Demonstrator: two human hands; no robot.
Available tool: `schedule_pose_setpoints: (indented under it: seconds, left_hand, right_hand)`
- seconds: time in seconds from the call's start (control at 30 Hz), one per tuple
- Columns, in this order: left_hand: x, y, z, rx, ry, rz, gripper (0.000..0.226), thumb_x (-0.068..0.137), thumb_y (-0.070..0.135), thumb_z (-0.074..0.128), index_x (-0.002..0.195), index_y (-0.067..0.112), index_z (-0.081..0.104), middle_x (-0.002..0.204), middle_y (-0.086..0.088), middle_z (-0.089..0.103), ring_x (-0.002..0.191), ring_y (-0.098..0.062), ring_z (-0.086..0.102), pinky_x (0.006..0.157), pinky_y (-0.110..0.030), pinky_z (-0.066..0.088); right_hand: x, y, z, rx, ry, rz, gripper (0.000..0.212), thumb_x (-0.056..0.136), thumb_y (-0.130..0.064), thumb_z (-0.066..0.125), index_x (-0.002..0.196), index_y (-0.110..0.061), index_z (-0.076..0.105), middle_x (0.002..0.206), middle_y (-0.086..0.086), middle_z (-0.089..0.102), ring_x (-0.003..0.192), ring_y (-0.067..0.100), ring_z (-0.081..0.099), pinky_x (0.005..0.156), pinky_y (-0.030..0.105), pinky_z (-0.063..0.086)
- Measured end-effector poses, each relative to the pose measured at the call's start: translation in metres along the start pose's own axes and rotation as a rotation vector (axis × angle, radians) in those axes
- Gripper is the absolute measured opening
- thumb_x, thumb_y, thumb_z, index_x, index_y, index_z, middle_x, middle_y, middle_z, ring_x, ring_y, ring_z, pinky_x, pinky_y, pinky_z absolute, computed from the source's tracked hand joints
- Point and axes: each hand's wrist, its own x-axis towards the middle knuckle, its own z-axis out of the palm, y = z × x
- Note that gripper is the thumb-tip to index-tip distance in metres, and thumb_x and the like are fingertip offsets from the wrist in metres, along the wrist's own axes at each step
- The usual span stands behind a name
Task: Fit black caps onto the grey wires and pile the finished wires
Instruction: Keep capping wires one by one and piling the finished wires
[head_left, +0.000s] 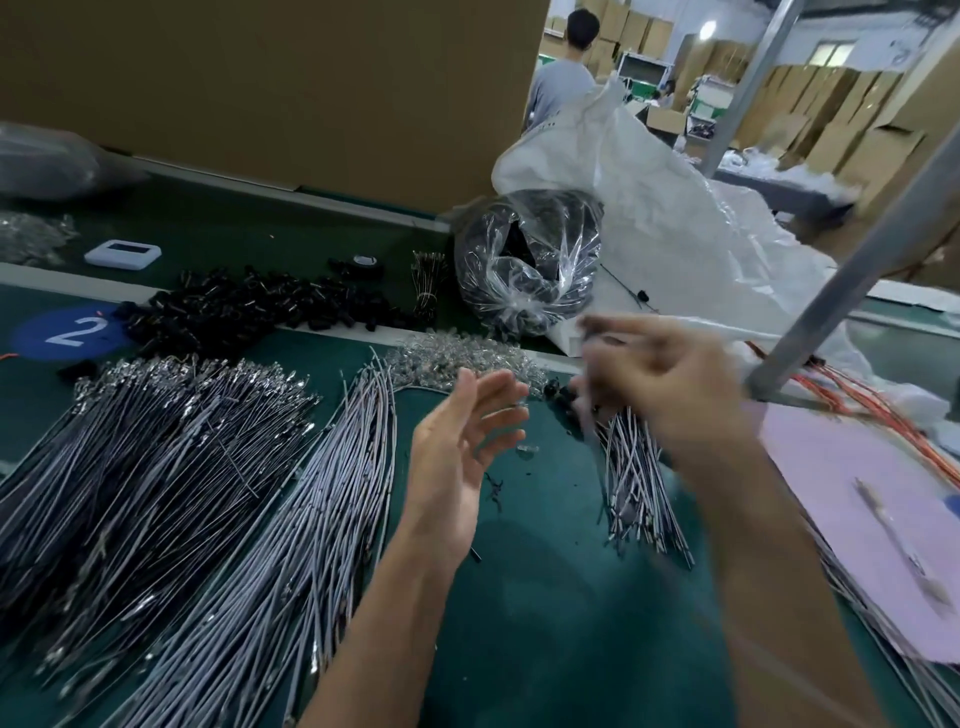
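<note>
1. Progress: the small fanned pile of finished grey wires with black caps (634, 478) lies on the dark green table mat (545, 597), right of centre, with its capped ends at the far side. It is far smaller than the uncapped stock, so the task appears to be at an early stage.
2. Stock remaining: a large heap of dark grey wires with bare metal terminals (156, 467) fills the near left. A long bundle of paler grey wires (291, 519) lies just to its right. Neither shows caps.
3. Cap supply: the loose heap of small black plastic caps (249, 312) lies far and left, well apart from both hands.
4. Left hand (462, 447): raised between the paler bundle and the finished pile, with the fingers straight and spread and nothing held.
5. Right hand (660, 374): above the far end of the finished pile. It is blurred, so it cannot be told whether it grips a wire.
6. Surroundings: a heap of small clear parts (457, 358), a clear plastic bag of black parts (524, 260), a white woven sack (649, 197), a pink sheet (857, 509) and orange wires (872, 400).
7. Obstructions: a slanted grey metal post (852, 260) stands close to the right of the right hand. The clear parts lie between the hands and the cap supply, so a reach for caps would probably pass over them.
</note>
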Motion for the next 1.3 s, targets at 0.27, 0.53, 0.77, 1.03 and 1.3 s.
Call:
schedule_pose_setpoints:
  seconds: [0.27,0.53,0.77,1.03,1.3]
  left_hand:
    - [0.002,-0.02,0.002,0.27,0.113,0.072,0.021,0.088,0.0,0.067,0.097,0.019,0.074,0.089,0.001,0.077,0.081,-0.008,0.072,0.067,-0.014,0.053]
    - [0.005,-0.022,0.004,0.24,0.12,0.101,0.02,0.084,0.001,0.071,0.096,0.016,0.075,0.089,-0.001,0.077,0.085,-0.01,0.073,0.071,-0.016,0.053]
    - [0.005,-0.022,0.003,0.303,0.177,0.185,0.023,0.077,-0.001,0.078,0.088,0.019,0.075,0.081,0.003,0.076,0.074,-0.005,0.071,0.067,-0.014,0.052]
    - [0.002,-0.025,0.005,0.395,0.189,0.254,0.025,0.076,-0.003,0.078,0.085,0.019,0.073,0.077,0.005,0.076,0.072,-0.007,0.072,0.065,-0.013,0.053]
    - [0.007,-0.024,-0.001,0.137,0.258,0.098,0.022,0.083,0.003,0.073,0.099,0.018,0.074,0.092,0.004,0.076,0.091,-0.006,0.07,0.077,-0.016,0.053]
  right_hand:
    - [-0.006,0.086,0.044,-0.167,-0.1,0.122,0.043,0.085,0.006,0.067,0.122,-0.014,0.06,0.084,0.006,0.075,0.078,0.018,0.073,0.073,0.032,0.058]
    - [-0.014,0.089,0.046,-0.041,-0.089,0.059,0.047,0.086,0.009,0.062,0.114,-0.03,0.061,0.082,0.002,0.076,0.08,0.016,0.073,0.076,0.028,0.058]
    - [-0.017,0.089,0.046,-0.011,0.089,0.042,0.017,0.086,-0.016,0.064,0.088,-0.029,0.075,0.085,-0.003,0.075,0.079,0.011,0.069,0.073,0.029,0.055]
    - [-0.018,0.092,0.049,0.064,0.126,0.097,0.006,0.083,-0.021,0.076,0.084,-0.016,0.076,0.076,0.004,0.074,0.071,0.017,0.069,0.069,0.031,0.057]
    - [-0.023,0.095,0.048,0.042,-0.067,0.233,0.004,0.084,-0.008,0.073,0.087,-0.007,0.076,0.071,0.007,0.074,0.063,0.014,0.068,0.062,0.024,0.055]
